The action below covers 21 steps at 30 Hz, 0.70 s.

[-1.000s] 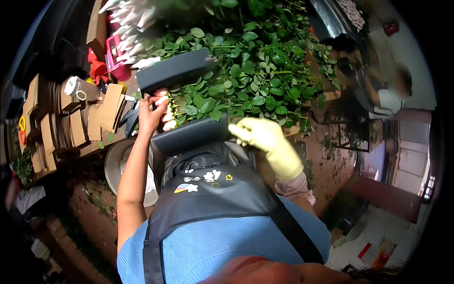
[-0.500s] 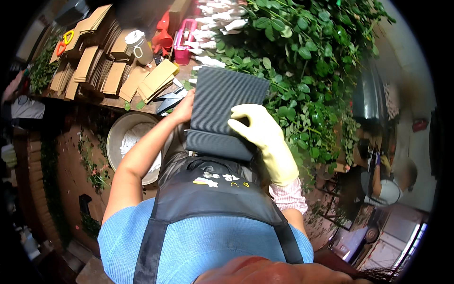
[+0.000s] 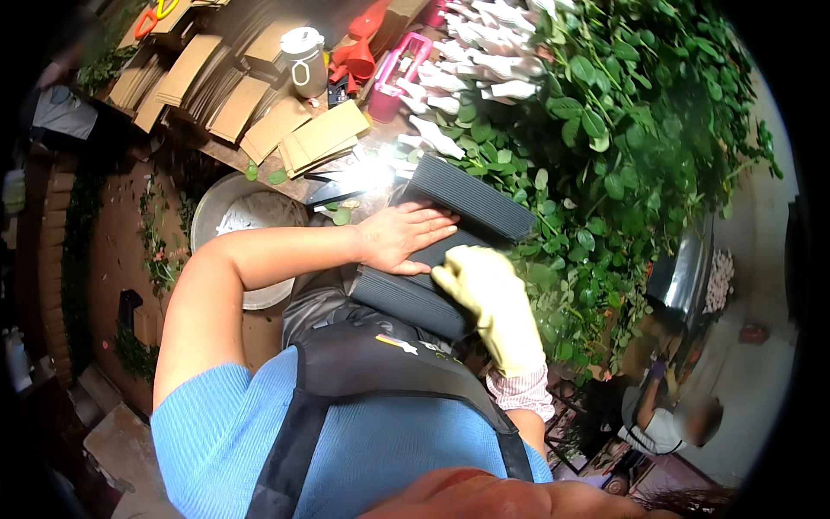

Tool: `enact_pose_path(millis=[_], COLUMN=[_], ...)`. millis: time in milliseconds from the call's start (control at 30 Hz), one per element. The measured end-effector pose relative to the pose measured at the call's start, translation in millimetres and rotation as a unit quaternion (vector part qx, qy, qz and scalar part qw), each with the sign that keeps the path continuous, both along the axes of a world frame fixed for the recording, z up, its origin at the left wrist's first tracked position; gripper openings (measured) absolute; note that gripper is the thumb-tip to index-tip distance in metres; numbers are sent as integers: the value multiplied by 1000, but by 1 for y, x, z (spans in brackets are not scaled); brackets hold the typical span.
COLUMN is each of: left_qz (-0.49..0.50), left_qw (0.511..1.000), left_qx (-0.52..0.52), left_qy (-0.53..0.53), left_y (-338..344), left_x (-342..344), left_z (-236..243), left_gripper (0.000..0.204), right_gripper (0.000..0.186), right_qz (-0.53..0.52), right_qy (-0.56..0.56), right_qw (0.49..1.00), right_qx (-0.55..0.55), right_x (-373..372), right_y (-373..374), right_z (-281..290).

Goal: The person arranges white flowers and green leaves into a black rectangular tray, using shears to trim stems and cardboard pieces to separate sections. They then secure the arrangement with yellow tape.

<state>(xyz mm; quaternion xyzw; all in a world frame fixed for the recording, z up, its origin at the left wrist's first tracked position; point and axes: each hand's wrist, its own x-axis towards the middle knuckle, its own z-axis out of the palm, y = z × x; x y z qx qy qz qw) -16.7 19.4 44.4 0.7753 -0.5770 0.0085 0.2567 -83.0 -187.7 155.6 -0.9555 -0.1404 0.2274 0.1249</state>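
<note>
My left hand (image 3: 403, 238) lies flat across a black ribbed mat (image 3: 471, 197), its fingers stretched out. This mat rests over my lap, with a raised upper flap and a thicker lower fold. My right hand (image 3: 480, 294), in a pale yellow rubber glove, is bent over the mat just below the left; what its curled fingers hold is hidden. Beyond the mat, leafy stems (image 3: 605, 130) form a dense pile, and white-wrapped flower heads (image 3: 488, 56) are bundled at the top.
Cardboard pieces (image 3: 311, 138), a white-lidded cup (image 3: 304, 65), red plastic tools (image 3: 359, 56) and a pink container (image 3: 385, 99) crowd the bench. A bucket (image 3: 212, 208) stands at left. A co-worker (image 3: 657, 428) is at lower right, another person (image 3: 65, 104) at far left.
The pale roses seen a second ago are hidden. My left hand has moved onto the mat's face and flattened. My gloved fingers have curled. The view has shifted.
</note>
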Motion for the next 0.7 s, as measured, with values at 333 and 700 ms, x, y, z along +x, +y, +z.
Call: enact_pose_path(millis=[333, 700], left_qz=[-51, -93], left_qw=[972, 960], left_qx=[-132, -104], left_qy=[187, 242], left_y=[-11, -26], left_x=[2, 8], left_z=[-12, -83], left_gripper=[55, 82], right_gripper=[28, 24], right_qz=[167, 164], right_qy=[-240, -386], right_qw=[943, 905], right_qx=[161, -75], right_x=[123, 182], right_y=[149, 218], right_z=[5, -145])
